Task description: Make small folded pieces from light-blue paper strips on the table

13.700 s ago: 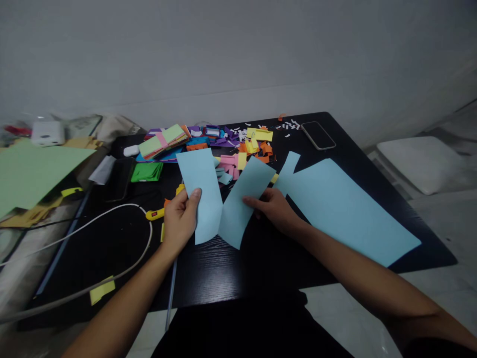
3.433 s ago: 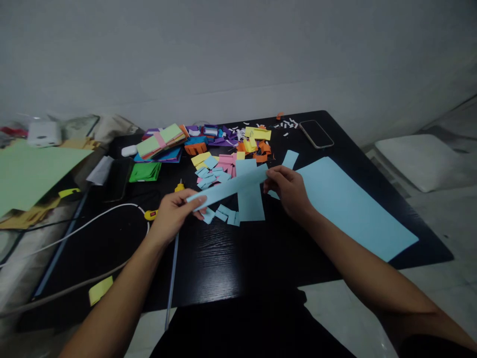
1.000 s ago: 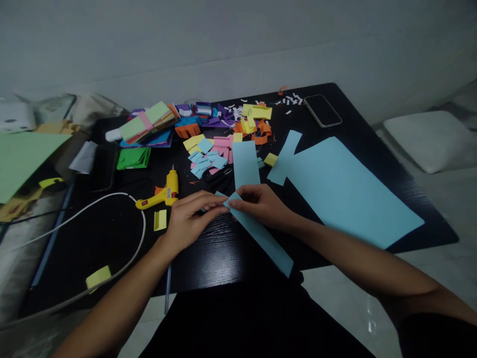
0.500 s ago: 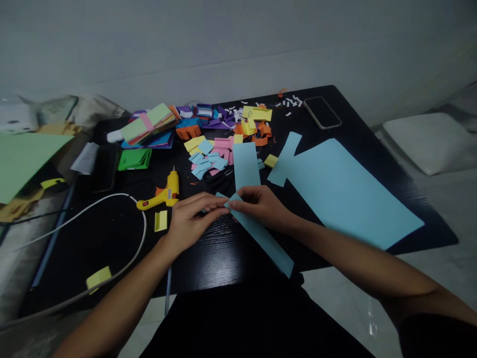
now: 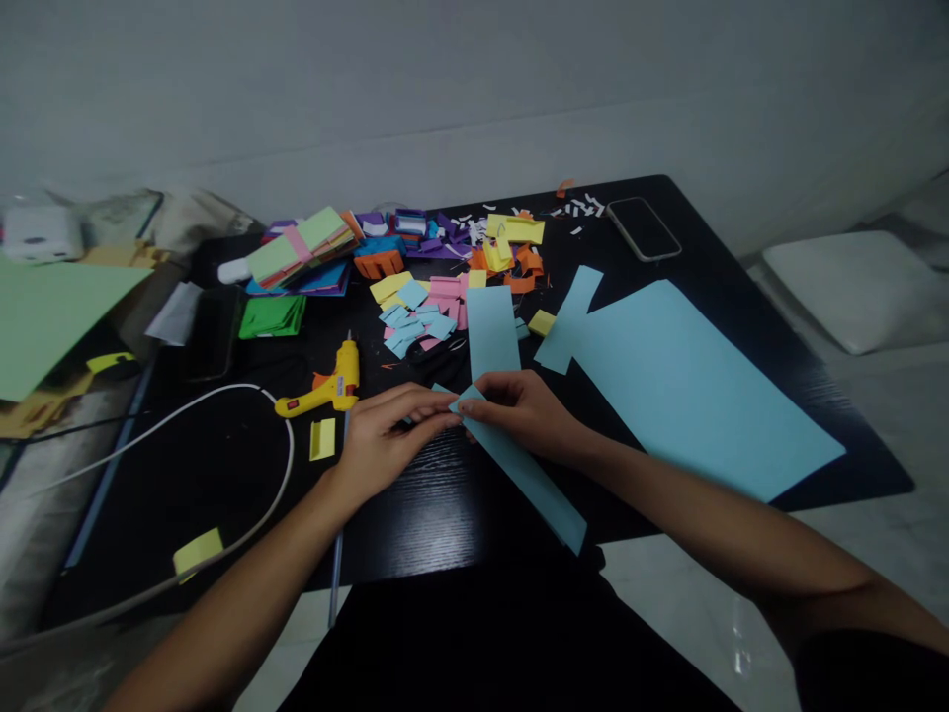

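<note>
A long light-blue paper strip [image 5: 530,475] slants from between my hands down toward the table's front edge. Its upper end is pinched by my right hand [image 5: 519,407], thumb on top. My left hand [image 5: 392,427] meets it from the left, thumb and fingertips closed on the same end of the paper; a small blue corner shows just behind those fingers. Beyond my right hand lies another blue strip [image 5: 493,331], flat on the table. Scissors [image 5: 439,358] with dark handles rest just past my left hand, partly covered by paper pieces.
A yellow glue gun [image 5: 326,386] lies left of my hands, near a white cable [image 5: 288,465]. Large blue paper [image 5: 704,396] covers the table's right side, beside a phone [image 5: 644,229]. Folded coloured paper pieces [image 5: 415,326] and a banded paper stack [image 5: 303,247] sit at the back.
The view has shifted very slightly. Both hands keep the same hold on the blue strip, with no clear movement.
</note>
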The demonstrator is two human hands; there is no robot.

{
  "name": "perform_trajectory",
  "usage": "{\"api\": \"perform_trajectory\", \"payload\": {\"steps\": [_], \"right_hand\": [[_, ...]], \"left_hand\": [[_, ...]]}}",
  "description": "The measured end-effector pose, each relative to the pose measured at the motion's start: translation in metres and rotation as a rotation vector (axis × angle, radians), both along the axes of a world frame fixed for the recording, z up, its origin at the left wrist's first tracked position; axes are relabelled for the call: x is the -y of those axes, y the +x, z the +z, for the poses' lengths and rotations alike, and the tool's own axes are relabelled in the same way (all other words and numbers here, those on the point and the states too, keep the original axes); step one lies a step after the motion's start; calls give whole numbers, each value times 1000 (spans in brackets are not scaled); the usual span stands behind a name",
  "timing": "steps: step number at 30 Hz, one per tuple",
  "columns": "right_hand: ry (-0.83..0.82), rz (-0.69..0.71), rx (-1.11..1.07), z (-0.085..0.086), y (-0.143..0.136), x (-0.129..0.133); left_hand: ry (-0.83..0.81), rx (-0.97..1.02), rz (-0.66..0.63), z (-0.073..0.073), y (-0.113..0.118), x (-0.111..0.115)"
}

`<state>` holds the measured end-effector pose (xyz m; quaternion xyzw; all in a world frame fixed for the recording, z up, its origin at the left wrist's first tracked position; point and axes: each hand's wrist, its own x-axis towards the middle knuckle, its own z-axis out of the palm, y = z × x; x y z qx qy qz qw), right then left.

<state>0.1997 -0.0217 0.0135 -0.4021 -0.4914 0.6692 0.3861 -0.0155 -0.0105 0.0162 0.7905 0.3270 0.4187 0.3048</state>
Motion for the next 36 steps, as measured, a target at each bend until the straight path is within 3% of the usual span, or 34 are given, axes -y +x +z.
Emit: {"api": "perform_trajectory", "payload": {"steps": [8, 14, 20, 32, 36], "right_hand": [[-2, 9, 13, 1, 1, 0], [-12, 1, 29, 2, 1, 0], [1, 5, 65, 0, -2, 0], [110, -12, 154, 1, 2, -3], [61, 16, 137, 0, 3, -3]], "left_hand": [[-16, -5, -5, 1, -1, 0], [-154, -23, 57, 4, -9, -4], [-190, -150, -40, 2, -3, -3], [-231, -65, 6, 5, -3, -4], [-203, -60, 5, 4, -2, -5]]}}
